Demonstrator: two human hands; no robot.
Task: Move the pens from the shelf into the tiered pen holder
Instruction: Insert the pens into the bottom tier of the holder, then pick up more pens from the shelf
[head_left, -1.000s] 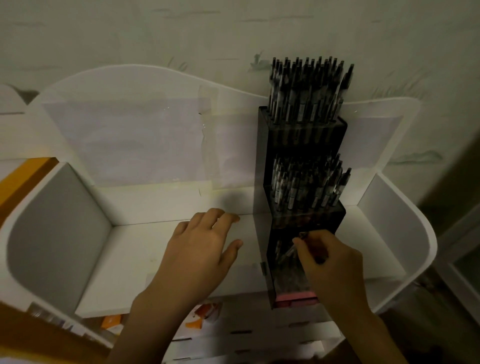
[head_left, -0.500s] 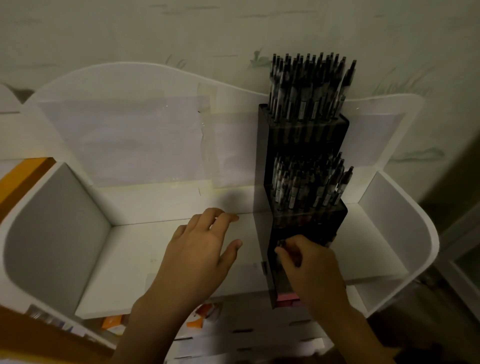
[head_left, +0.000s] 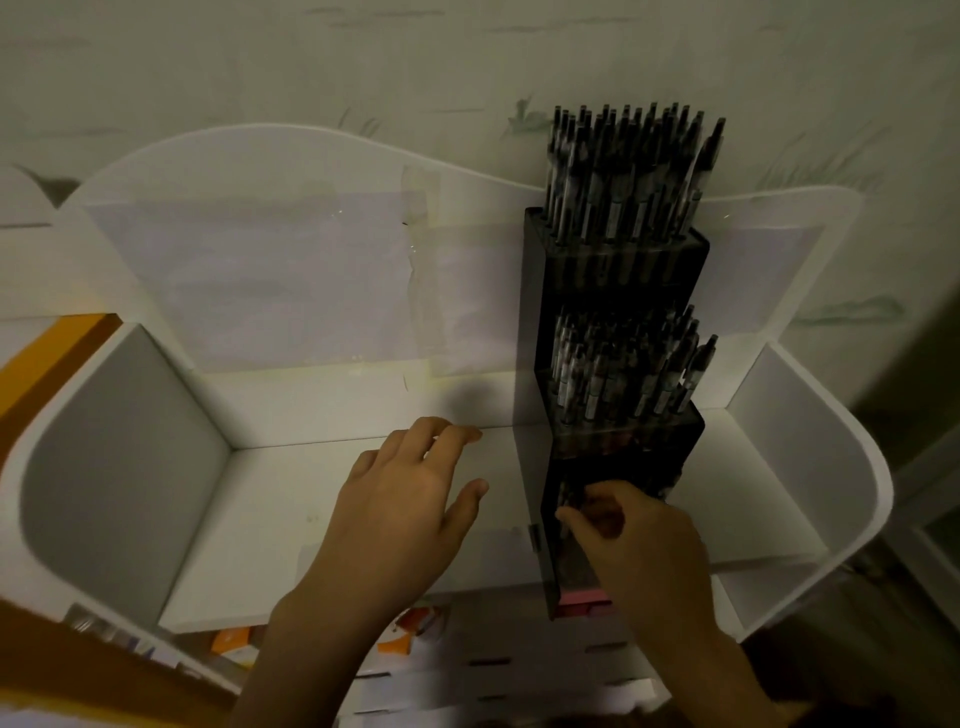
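Pens (head_left: 563, 501) sink deeper into lowest tier beneath lowered right hand (head_left: 639, 540).

Black tiered pen holder (head_left: 618, 270) upright on white shelf (head_left: 291, 499), dark pens (head_left: 623, 171) filling upper two tiers

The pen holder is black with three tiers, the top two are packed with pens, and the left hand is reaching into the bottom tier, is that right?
Not quite: the head view shows the right hand at the bottom tier of the pen holder, not the left. The left hand lies spread over the white shelf beside it. The holder is black with three tiers, and the top two are packed with pens.
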